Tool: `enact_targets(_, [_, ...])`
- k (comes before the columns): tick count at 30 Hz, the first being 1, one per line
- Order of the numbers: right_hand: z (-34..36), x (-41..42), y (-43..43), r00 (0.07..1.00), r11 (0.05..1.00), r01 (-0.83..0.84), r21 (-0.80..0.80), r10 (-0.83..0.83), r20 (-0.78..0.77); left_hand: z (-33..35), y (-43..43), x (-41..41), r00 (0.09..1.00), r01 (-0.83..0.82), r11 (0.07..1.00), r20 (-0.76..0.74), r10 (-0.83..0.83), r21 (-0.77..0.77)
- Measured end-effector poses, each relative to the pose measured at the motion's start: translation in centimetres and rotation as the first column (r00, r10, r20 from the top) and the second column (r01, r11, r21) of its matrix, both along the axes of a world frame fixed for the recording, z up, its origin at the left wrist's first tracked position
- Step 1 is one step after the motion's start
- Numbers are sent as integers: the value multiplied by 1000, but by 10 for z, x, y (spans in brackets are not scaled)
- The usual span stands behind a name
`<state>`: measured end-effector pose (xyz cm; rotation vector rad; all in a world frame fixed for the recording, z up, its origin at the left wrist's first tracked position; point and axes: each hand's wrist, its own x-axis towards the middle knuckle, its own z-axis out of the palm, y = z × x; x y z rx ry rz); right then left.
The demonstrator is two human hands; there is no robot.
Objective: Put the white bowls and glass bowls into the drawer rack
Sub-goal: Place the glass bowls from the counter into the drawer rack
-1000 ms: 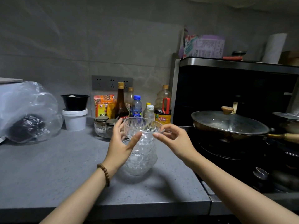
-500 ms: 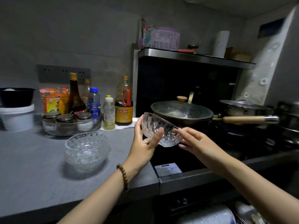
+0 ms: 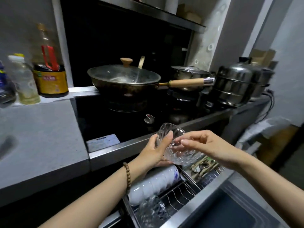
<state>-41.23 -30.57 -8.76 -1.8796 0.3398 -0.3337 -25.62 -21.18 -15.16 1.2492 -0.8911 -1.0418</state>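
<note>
Both hands grip one tilted glass bowl (image 3: 178, 149) above the open drawer rack (image 3: 181, 195), left hand (image 3: 156, 150) at nine o'clock, right hand (image 3: 207, 145) at three, white bowls (image 3: 153, 185) racked below

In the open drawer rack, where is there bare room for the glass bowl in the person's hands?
Free: the empty wire slots right of the white bowls and beyond the racked glass bowls. Crowded: the rack's left end with those bowls, and the cutlery basket under the held glass bowl, gripped by left hand and right hand.
</note>
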Motion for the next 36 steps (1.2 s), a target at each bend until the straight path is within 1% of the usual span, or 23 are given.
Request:
enact_targets(5, [-42, -18, -28, 988, 992, 90, 84, -79, -131, -41, -26, -14, 995, 95, 979, 5, -98, 180])
enact_targets(10, [-89, -15, -53, 966, 965, 162, 204, -113, -231, -85, -46, -18, 988, 157, 924, -49, -149, 348])
enact_targets(12, [-107, -11, -61, 954, 947, 198, 254, -127, -270, -104, -51, -16, 989, 144, 911, -25, -146, 386])
enact_targets(15, [-136, -3, -73, 927, 909, 278, 311, -168, -335, -133, -54, -9, 993, 92, 915, 33, -114, 393])
enact_targets(17, [-154, 4, -80, 900, 879, 331, 342, -186, -393, -154, -51, -4, 983, 39, 927, 150, -102, 372])
enact_targets(19, [-171, 12, -87, 865, 848, 391, 358, -206, -458, -175, -46, 4, 930, -3, 938, 345, -125, 347])
enact_targets(20, [-180, 16, -89, 841, 841, 419, 342, -218, -495, -187, -43, 8, 879, -15, 937, 451, -154, 349])
enact_targets(22, [-197, 24, -94, 786, 844, 455, 283, -231, -573, -210, -37, 16, 730, -40, 923, 642, -235, 383])
enact_targets(24, [-213, 31, -99, 732, 844, 478, 244, -229, -642, -230, -32, 22, 583, -71, 898, 749, -316, 435])
enact_targets(26, [-227, 38, -104, 706, 833, 490, 257, -206, -678, -247, -28, 26, 495, -101, 871, 784, -375, 481])
enact_targets(30, [-250, 50, -111, 644, 826, 502, 258, -157, -748, -268, -22, 29, 416, -136, 871, 825, -382, 472])
enact_targets(33, [-264, 58, -113, 579, 832, 491, 259, -90, -811, -276, -21, 28, 402, -148, 891, 849, -343, 430])
enact_targets(36, [-276, 65, -113, 569, 813, 470, 344, 19, -822, -279, -20, 28, 387, -146, 896, 858, -339, 420])
